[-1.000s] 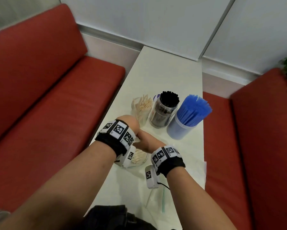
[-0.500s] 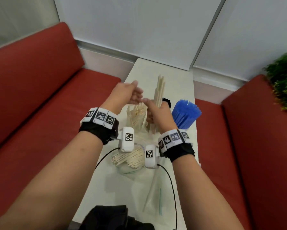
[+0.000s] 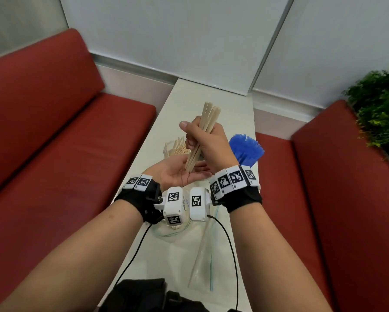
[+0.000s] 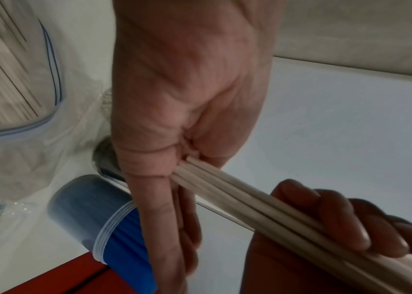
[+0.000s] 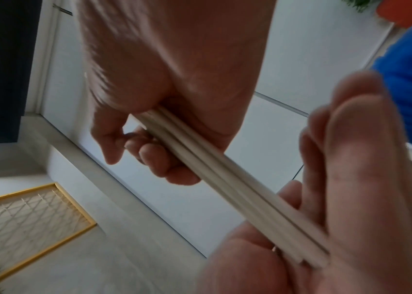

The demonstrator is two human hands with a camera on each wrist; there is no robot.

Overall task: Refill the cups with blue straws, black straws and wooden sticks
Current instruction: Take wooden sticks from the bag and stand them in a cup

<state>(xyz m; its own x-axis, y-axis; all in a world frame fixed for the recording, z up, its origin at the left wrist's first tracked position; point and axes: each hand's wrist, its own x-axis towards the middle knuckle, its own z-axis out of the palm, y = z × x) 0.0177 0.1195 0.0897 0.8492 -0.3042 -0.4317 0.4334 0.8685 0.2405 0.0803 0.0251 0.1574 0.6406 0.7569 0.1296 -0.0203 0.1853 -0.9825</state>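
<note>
Clear plastic bags (image 3: pixel 202 262) lie nearest you on the white counter (image 3: pixel 211 97). Your left hand (image 3: pixel 180 174) lies flat, palm up, fingers straight, under the wooden sticks (image 3: pixel 203 134) your right hand (image 3: pixel 208 143) grips upright. Beyond, blue straws (image 3: pixel 246 149) stand right.

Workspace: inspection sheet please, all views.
Surface: white table, narrow.
Job's things: wooden sticks bundled; cup of sticks; blue straws in cup; black straws hidden.
Clutter: clear zip bag.
Grippers: right hand grips the bundle; left hand flat, palm up, stick ends resting on it.
Cables: black cables from wrist cameras.
Surroundings: red benches, plant, white wall panels.
</note>
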